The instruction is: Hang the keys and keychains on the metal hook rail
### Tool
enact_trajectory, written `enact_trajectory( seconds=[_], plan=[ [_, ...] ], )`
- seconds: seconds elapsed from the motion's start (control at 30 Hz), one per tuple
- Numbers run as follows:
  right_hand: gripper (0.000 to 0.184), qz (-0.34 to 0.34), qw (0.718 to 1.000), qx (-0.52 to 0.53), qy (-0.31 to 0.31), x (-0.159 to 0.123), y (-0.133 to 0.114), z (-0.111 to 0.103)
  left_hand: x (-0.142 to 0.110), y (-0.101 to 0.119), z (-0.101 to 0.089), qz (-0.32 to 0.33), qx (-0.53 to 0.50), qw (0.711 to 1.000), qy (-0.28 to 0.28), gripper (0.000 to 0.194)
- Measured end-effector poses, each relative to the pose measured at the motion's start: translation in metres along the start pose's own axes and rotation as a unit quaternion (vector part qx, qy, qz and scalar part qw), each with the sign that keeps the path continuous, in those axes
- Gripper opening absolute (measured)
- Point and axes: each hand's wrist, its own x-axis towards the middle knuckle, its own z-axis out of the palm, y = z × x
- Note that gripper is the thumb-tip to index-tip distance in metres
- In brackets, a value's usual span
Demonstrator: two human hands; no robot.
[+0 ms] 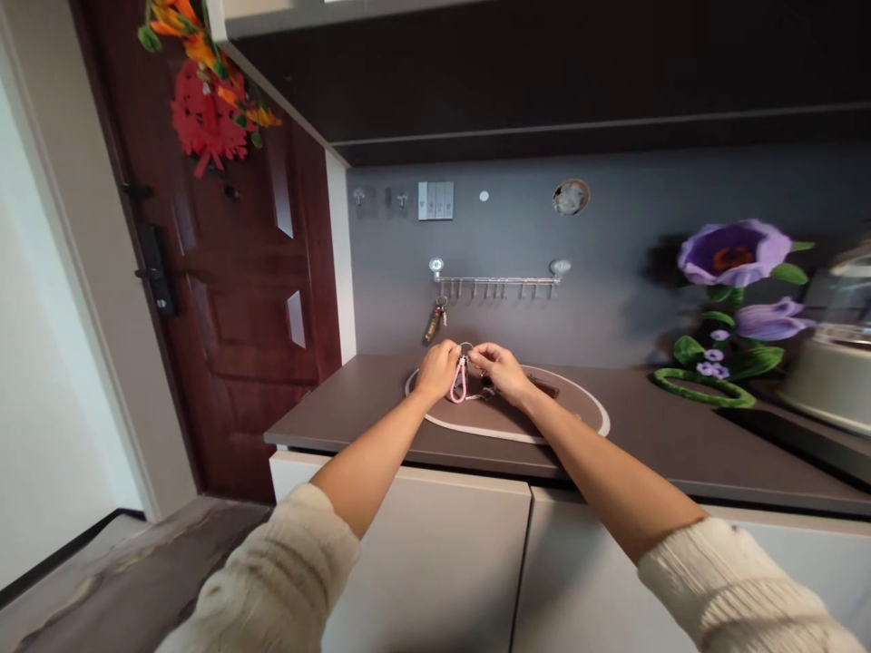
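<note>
My left hand [437, 367] and my right hand [499, 370] meet above an oval brown mat [572, 419] on the dark countertop. Both pinch a metal key ring [466, 348] from which a pink loop strap [458, 383] hangs down between them. Something dark hangs or lies just under my right hand; I cannot make it out. On the wall behind, a chrome hook rail [496, 280] carries one keychain [435, 321] at its left end.
A dark red door [231, 299] with a red ornament stands to the left. Purple artificial flowers [735, 263] and a metal pot [834, 363] sit at the right on the countertop [354, 408]. White cabinet doors [435, 562] are below. Wall switches [435, 200] sit above the rail.
</note>
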Motion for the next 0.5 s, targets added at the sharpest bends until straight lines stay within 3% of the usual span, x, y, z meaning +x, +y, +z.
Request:
enact_trajectory(
  seconds=[0.27,0.5],
  plan=[
    [0.024,-0.021,0.999,-0.005,0.035,0.023,-0.010,-0.001,-0.002,0.002,-0.005,-0.075,0.089,0.993,0.005,0.032],
    [0.012,0.034,0.996,0.053,0.063,0.063,-0.026,0.005,-0.004,0.004,-0.007,-0.160,0.168,0.972,-0.019,0.032]
  ],
)
